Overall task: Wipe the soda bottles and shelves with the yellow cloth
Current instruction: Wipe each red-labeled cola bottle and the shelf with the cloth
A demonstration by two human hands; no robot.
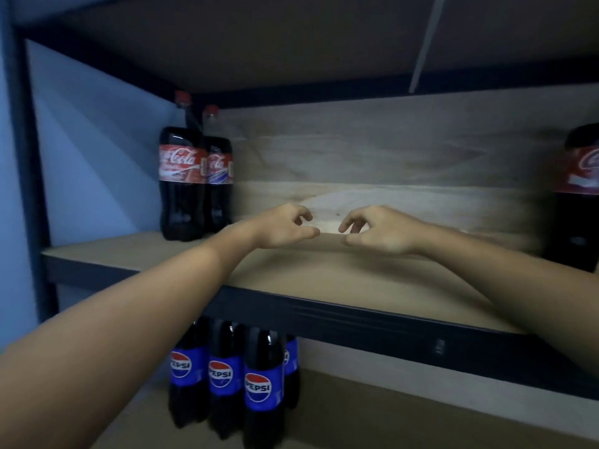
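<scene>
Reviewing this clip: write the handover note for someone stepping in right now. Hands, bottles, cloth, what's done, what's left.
Left hand: over the middle shelf, fingers loosely curled, holding nothing.
Right hand: beside it, the same.
Two Coca-Cola bottles stand at the shelf's left end, another Coca-Cola bottle at its right edge. Pepsi bottles stand on the shelf below.
The yellow cloth is not in view.
Done: cannot tell from this frame.
Left: find the cloth, wipe bottles and shelves.

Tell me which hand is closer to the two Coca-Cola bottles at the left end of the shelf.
Left. The left hand hovers just right of the two Coca-Cola bottles, a short gap away. The right hand is farther right, beyond the left hand, mid-shelf.
</scene>
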